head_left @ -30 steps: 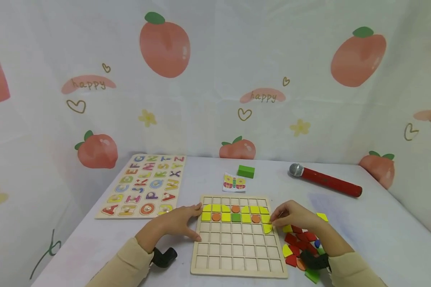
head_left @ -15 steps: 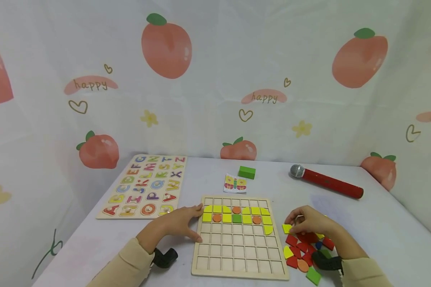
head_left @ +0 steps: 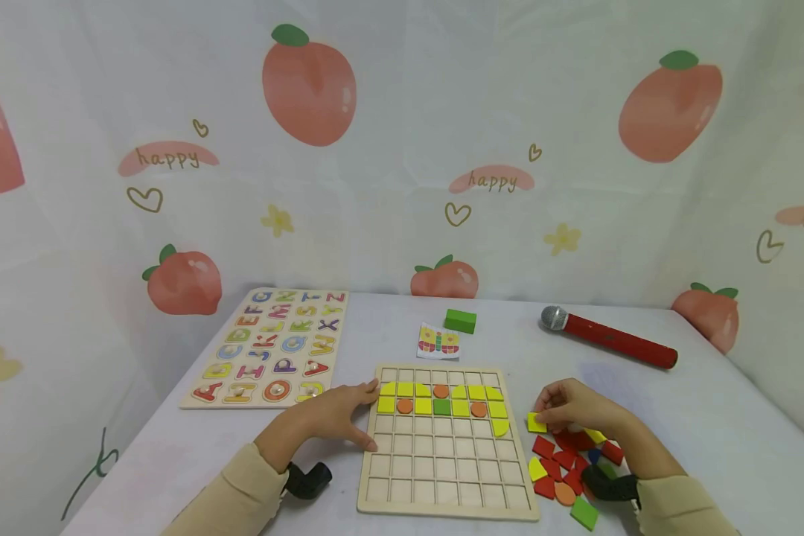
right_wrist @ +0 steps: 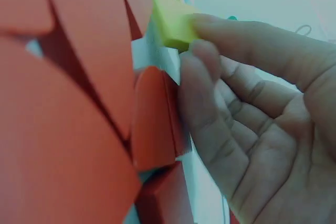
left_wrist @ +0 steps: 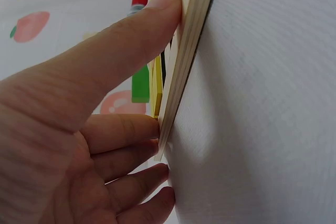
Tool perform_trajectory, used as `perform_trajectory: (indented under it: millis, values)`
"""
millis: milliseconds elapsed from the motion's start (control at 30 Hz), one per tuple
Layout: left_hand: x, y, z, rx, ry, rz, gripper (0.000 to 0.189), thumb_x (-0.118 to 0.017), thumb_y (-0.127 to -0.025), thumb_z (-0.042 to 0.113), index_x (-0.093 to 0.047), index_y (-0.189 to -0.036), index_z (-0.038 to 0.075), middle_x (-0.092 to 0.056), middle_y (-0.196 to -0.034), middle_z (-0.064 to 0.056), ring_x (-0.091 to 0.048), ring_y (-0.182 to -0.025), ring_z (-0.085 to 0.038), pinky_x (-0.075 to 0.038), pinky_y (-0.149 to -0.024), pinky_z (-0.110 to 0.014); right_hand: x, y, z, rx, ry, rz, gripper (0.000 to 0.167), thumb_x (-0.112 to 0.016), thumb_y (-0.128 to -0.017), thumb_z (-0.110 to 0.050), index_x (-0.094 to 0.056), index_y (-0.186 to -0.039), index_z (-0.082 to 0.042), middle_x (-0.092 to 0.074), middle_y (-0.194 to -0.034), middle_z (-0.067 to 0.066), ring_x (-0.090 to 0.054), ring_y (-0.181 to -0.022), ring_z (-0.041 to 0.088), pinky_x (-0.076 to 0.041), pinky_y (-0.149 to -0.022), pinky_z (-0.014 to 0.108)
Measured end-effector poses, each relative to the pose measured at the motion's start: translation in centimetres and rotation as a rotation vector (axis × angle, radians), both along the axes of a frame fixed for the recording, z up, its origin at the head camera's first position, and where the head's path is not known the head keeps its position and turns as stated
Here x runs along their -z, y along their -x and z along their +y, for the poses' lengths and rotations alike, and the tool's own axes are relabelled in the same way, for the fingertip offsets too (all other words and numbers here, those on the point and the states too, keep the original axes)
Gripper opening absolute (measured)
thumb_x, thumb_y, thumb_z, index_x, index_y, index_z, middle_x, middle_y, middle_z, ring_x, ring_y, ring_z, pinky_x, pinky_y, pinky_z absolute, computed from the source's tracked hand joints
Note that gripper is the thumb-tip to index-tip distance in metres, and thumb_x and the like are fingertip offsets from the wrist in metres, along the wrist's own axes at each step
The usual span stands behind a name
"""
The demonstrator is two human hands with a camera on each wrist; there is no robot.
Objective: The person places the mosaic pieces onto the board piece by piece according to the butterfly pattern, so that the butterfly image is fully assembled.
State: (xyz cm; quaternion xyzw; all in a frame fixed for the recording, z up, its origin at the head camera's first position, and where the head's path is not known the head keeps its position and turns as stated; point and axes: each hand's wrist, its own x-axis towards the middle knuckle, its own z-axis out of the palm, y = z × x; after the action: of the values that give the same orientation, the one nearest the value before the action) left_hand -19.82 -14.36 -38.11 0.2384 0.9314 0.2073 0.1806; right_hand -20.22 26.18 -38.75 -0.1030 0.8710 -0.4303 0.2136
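Note:
My left hand (head_left: 331,417) rests spread along the left edge of the wooden grid board (head_left: 445,515); in the left wrist view its thumb (left_wrist: 131,38) touches the rim and the fingertips meet the side lower down. Yellow tiles, orange discs and one green square (head_left: 441,408) fill cells in the upper rows, with a rounded yellow tile (head_left: 501,427) below at the right. Just right of the board, my right hand (head_left: 579,409) pinches a yellow square tile (right_wrist: 173,22) at its edge with thumb and fingertip, close to the table.
Loose red, yellow, green and blue tiles (head_left: 544,447) lie under and before my right hand. Behind the board are a butterfly picture card (head_left: 438,342) and a green block (head_left: 460,321). An alphabet puzzle board (head_left: 268,350) lies left; a red microphone (head_left: 616,341) lies back right.
My right hand has left the rounded yellow tile in the board's right column and moved right to the loose tiles, where it takes hold of a yellow square. The left hand keeps its place.

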Motion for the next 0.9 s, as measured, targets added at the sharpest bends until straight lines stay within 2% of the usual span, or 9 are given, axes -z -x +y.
perform_trajectory:
  millis: [233,467,767,900]
  values:
    - [0.1,0.0,-0.1,0.002,-0.005,0.005,0.090,-0.079,-0.068,0.046,-0.040,-0.142,0.013,-0.027,-0.154,-0.005,-0.028,-0.140,-0.031,-0.027,-0.113,-0.050,-0.8,0.6,-1.5,-0.012,0.061,0.021,0.029,-0.068,-0.085,-0.021,-0.061,-0.096,0.005,-0.062,-0.079,0.002,-0.059,-0.070,0.014,-0.056,-0.068,0.024]
    - [0.2,0.2,-0.1,0.008,-0.001,0.008,0.091,-0.078,-0.068,0.047,-0.039,-0.143,0.013,-0.027,-0.154,-0.005,-0.027,-0.141,-0.030,-0.027,-0.113,-0.050,-1.4,1.1,-3.9,-0.028,0.097,0.008,0.028,-0.067,-0.085,-0.019,-0.061,-0.097,0.006,-0.063,-0.079,0.003,-0.059,-0.069,0.013,-0.057,-0.069,0.025]
    - [0.0,0.1,0.0,0.000,0.012,0.001,0.091,-0.079,-0.068,0.046,-0.040,-0.142,0.013,-0.027,-0.154,-0.003,-0.027,-0.141,-0.030,-0.027,-0.113,-0.049,-0.8,1.5,-6.4,-0.119,0.108,-0.041,0.025,-0.071,-0.082,-0.017,-0.063,-0.093,0.005,-0.063,-0.075,0.001,-0.059,-0.065,0.011,-0.056,-0.066,0.022]
    - [-0.2,-0.1,0.1,-0.008,0.012,-0.004,0.090,-0.079,-0.067,0.046,-0.040,-0.142,0.013,-0.027,-0.154,-0.003,-0.028,-0.141,-0.030,-0.027,-0.113,-0.050,-0.4,1.4,-6.8,-0.163,0.090,-0.001,0.022,-0.070,-0.082,-0.015,-0.063,-0.089,0.005,-0.061,-0.074,0.000,-0.056,-0.065,0.011,-0.053,-0.063,0.019]
